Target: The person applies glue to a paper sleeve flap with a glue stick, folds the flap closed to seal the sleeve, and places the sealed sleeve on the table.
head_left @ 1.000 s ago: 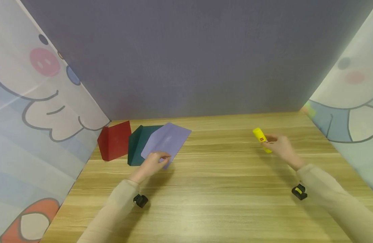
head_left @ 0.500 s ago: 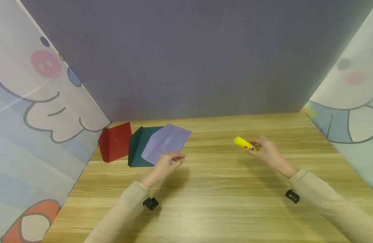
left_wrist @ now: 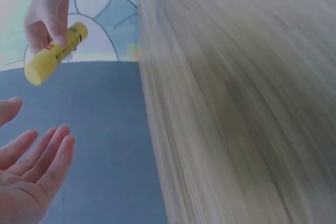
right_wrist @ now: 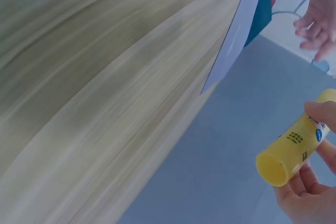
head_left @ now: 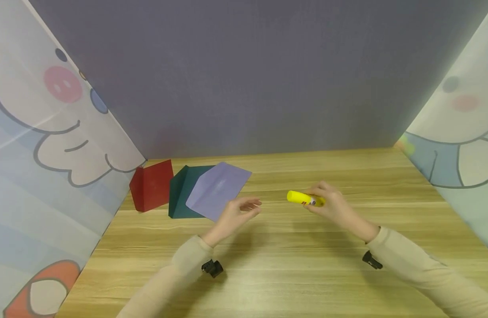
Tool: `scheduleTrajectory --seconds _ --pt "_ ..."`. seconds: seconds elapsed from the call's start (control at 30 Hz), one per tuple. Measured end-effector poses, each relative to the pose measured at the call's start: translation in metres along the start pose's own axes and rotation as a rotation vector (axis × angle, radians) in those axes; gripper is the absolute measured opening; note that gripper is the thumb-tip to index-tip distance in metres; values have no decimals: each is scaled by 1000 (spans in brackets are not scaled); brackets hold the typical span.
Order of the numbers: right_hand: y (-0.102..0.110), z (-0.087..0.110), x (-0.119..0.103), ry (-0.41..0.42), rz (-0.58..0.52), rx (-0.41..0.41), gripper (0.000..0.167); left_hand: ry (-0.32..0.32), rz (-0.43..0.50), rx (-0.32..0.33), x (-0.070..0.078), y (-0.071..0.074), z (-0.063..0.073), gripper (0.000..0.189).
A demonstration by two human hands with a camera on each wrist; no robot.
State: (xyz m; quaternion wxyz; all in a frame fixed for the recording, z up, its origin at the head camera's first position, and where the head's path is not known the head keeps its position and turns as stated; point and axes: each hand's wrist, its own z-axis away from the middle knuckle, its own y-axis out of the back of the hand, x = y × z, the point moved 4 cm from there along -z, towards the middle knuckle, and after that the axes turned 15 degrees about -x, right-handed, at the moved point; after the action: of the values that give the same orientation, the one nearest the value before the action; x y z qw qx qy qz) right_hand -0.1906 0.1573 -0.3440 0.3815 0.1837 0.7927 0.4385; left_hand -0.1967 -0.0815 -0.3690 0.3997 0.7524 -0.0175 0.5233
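Note:
A yellow glue stick (head_left: 297, 197) lies between the thumb and fingers of my right hand (head_left: 334, 207), its capped end pointing left in the head view. The right wrist view shows the glue stick (right_wrist: 294, 142) pinched close up, with print on its side. My left hand (head_left: 236, 216) hovers a short way to its left, fingers loosely spread and holding nothing. In the left wrist view the left hand (left_wrist: 34, 171) has its palm turned up below the glue stick (left_wrist: 55, 53). A purple envelope (head_left: 218, 187) with its flap unfolded is nearest the left hand.
Under the purple envelope lies a dark green envelope (head_left: 184, 194), partly covered. A red envelope (head_left: 156, 185) stands farther left, by the cartoon-printed side panel (head_left: 69, 132). A grey panel (head_left: 260, 88) closes off the back of the wooden table (head_left: 291, 274).
My right hand has carried the glue stick leftward, tilting it nearly level. My left hand has moved right, off the purple envelope, and its fingers have spread. The envelopes stay put.

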Motion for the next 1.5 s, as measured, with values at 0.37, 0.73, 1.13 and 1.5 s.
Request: scheduleTrajectory --seconds 0.37,0.73,1.13,1.5 --pt "-10 -5 -21 188 15 25 35 29 313 -29 42 -5 -3 40" --pt "-18 -9 -33 236 37 -5 35 -38 358 -24 47 -15 -8 35" --pt "-21 -10 -39 222 68 -32 36 -12 282 13 48 -15 -6 27" --pt "-23 -7 -40 311 166 28 42 25 269 20 49 -15 -4 26"
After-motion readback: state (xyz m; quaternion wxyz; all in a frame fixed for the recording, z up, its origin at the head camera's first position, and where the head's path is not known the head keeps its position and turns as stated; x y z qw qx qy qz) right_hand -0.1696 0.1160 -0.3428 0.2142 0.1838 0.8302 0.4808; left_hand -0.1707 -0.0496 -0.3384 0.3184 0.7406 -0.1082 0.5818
